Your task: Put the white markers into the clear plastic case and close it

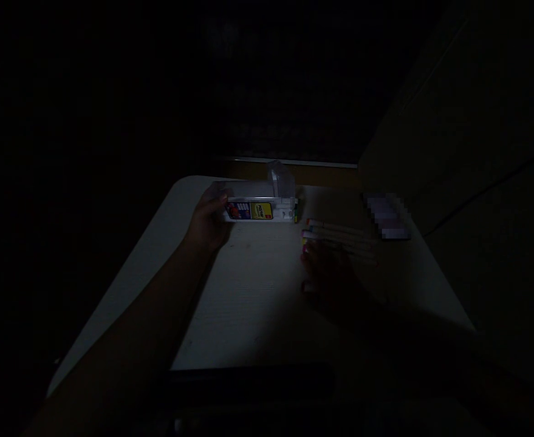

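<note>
My left hand [208, 223] is closed around the left end of a clear plastic marker case [285, 209], holding it near the table's far edge. The case carries a yellow and blue label [248, 210], and a clear flap [281, 176] stands raised at its right end. Green and yellow bits show at that end. Several white felt-tip markers [335, 230] with coloured ends lie side by side to the right of the case. My right hand [335, 276] is over the nearest of them; its fingers are dark and blurred, so whether they grip a marker is unclear.
The scene is very dark. A pale table [243, 291] lies under both hands. At its right side is a blurred-out rectangular object [387, 216]. A dark cable [471, 197] runs along the right, and a dark edge [248, 379] crosses the front.
</note>
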The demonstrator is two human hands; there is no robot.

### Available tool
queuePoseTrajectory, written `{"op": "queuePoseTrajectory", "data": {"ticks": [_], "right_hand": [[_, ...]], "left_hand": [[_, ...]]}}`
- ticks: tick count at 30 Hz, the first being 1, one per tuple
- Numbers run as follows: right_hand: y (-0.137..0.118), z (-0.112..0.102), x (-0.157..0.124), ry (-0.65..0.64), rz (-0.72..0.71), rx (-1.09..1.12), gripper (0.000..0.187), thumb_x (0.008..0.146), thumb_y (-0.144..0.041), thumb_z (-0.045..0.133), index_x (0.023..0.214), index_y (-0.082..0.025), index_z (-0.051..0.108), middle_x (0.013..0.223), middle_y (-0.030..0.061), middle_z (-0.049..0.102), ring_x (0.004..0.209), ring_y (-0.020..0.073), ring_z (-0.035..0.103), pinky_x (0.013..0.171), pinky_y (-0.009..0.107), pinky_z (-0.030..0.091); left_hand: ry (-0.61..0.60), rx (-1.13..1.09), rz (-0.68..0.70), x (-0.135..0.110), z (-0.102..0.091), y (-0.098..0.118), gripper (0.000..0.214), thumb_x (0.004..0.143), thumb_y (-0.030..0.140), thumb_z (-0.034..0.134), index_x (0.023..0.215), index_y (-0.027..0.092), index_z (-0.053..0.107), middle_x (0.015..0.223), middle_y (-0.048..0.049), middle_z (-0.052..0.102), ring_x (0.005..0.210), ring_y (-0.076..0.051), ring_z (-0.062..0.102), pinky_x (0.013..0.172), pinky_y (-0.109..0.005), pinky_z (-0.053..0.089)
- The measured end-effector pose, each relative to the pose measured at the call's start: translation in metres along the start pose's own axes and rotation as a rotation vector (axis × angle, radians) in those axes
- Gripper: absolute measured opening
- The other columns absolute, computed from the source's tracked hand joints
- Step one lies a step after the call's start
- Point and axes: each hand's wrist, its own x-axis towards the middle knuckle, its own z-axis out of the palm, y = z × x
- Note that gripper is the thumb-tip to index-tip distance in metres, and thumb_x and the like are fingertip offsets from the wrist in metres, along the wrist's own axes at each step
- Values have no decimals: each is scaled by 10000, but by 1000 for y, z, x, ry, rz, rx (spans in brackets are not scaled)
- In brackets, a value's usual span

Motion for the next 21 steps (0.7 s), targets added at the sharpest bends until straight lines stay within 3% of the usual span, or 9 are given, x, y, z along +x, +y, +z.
{"op": "queuePoseTrajectory", "data": {"ticks": [8, 15, 21], "right_hand": [[33, 2, 30, -12, 53, -41, 587, 949, -422, 368, 1408, -58, 402, 1516, 214, 339, 1427, 352, 244, 1108, 613, 188], [41, 5, 45, -19, 47, -40, 573, 940, -427, 387, 1373, -56, 440, 1466, 192, 427, 1390, 342, 298, 1114, 599, 173], [39, 3, 40, -15, 73, -27, 576, 945, -432, 373, 1369, -46, 438, 1430, 202, 466, 1329, 330, 379, 1110, 604, 141]], "left_hand": [[3, -40, -9, -1, 2, 0, 330, 579, 152, 756, 857, 181, 580, 791, 12, 630, 699, -111, 601, 647, -213, 474], [20, 2, 1, -4, 4, 2, 327, 612, 146, 713, 918, 196, 607, 797, 9, 643, 722, -143, 629, 684, -250, 497], [58, 37, -17, -5, 6, 3, 403, 604, 133, 695, 989, 212, 607, 826, 10, 652, 779, -160, 647, 716, -252, 500]]}}
